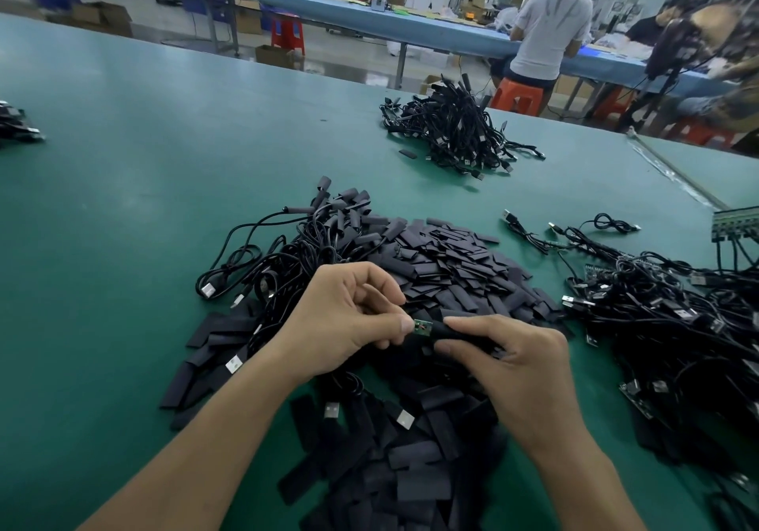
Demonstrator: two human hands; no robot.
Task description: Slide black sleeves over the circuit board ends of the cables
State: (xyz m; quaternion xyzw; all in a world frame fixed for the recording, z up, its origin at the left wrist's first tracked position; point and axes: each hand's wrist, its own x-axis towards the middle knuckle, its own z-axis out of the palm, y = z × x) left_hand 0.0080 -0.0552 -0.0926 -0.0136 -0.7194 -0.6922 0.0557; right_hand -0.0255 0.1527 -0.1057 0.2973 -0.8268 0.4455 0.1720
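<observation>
Pinching circuit board (423,324) between left fingers (404,323), sleeve (445,330) in right fingers (464,321).

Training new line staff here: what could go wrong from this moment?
1. The left hand pinches the small green circuit board by one end; it may slip or twist as the right hand pushes the black tubular sleeve on.
2. The sleeve's mouth might catch on the board's corner and buckle.

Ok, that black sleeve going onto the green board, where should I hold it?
Pinch the sleeve by its right half, coming from the right as the right hand does. It lies sideways with its mouth facing the circuit board that the left hand pinches, so fingers near that mouth might squash it shut.
</observation>
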